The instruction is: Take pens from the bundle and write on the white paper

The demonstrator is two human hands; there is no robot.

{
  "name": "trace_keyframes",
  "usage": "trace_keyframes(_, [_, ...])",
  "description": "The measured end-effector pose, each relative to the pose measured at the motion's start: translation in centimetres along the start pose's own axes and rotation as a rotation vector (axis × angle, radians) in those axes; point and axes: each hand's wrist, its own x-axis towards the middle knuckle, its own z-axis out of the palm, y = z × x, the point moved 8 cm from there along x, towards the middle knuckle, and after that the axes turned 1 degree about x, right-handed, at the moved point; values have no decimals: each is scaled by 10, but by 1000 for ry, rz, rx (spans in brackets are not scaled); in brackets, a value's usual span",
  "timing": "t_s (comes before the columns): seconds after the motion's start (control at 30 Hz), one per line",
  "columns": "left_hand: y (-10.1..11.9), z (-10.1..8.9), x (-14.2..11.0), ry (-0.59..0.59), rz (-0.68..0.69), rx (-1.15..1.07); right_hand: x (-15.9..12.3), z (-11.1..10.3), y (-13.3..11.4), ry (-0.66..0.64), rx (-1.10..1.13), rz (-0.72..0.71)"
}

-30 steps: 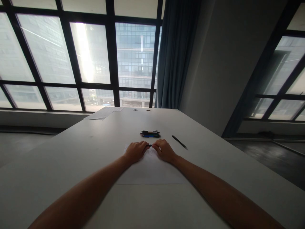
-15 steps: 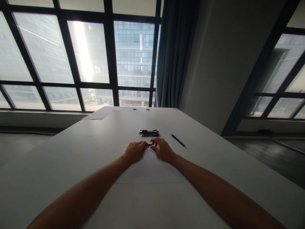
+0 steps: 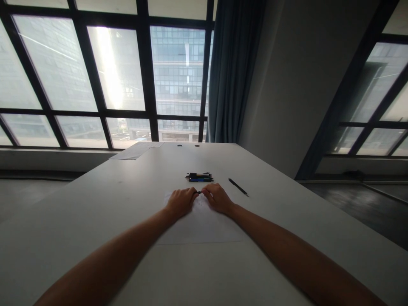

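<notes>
Left hand (image 3: 181, 202) and right hand (image 3: 217, 198) observed closed at centre frame, fingers curled, together gripping a slim black pen (image 3: 199, 192), mostly hidden by them. Both hands rested over a white paper sheet (image 3: 199, 225) on a white table (image 3: 95, 204). Just ahead, at mid-frame, lay a tight bundle of black and blue pens (image 3: 199, 177). Right of it, apart, lay a lone slim black pen (image 3: 238, 187). A loose white sheet (image 3: 135, 151) lay at the table's far left edge. Dark-framed windows (image 3: 178, 72) and a blue-grey curtain (image 3: 232, 72) filled the upper frame.
</notes>
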Motion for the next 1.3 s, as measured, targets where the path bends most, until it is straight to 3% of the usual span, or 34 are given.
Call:
trace_keyframes(0.57, [-1, 0, 1, 36, -1, -20, -1, -1, 0, 36, 17, 5])
trace_keyframes(0.8, [-1, -1, 1, 39, 11, -21, 0, 5, 1, -29, -19, 5])
trace_keyframes(1.13, [0, -3, 0, 26, -7, 29, -1, -2, -2, 36, 47, -5])
trace_keyframes(1.3, [-1, -4, 1, 31, -27, 42, -1, -3, 5, 55, 37, 56])
